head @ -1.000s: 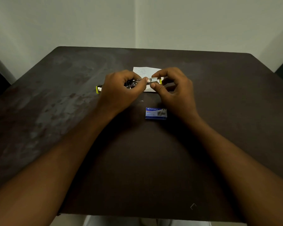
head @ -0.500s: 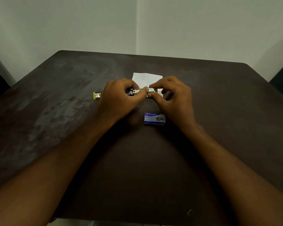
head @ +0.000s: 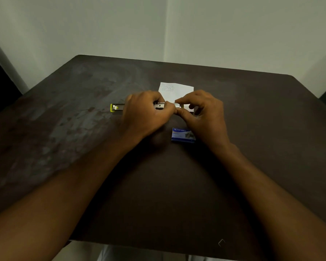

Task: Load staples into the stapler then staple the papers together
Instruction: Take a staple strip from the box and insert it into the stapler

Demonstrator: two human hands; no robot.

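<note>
A small yellow and metal stapler (head: 159, 106) lies opened out flat across the middle of the dark table (head: 262, 129), its yellow end sticking out to the left. My left hand (head: 147, 113) grips its middle from above. My right hand (head: 201, 113) pinches the stapler's right end between thumb and forefinger. Whether a staple strip sits between those fingertips is hidden. White papers (head: 177, 90) lie just behind the stapler. A blue staple box (head: 183, 135) rests in front, by my right wrist.
A loose staple (head: 221, 242) lies near the table's front edge on the right. The table's far edge meets a pale wall corner. Dark gaps flank the table at left and right.
Both hands and the stapler have sunk a little toward the table. My right fingertips have closed in against the left hand at the stapler's right end.
</note>
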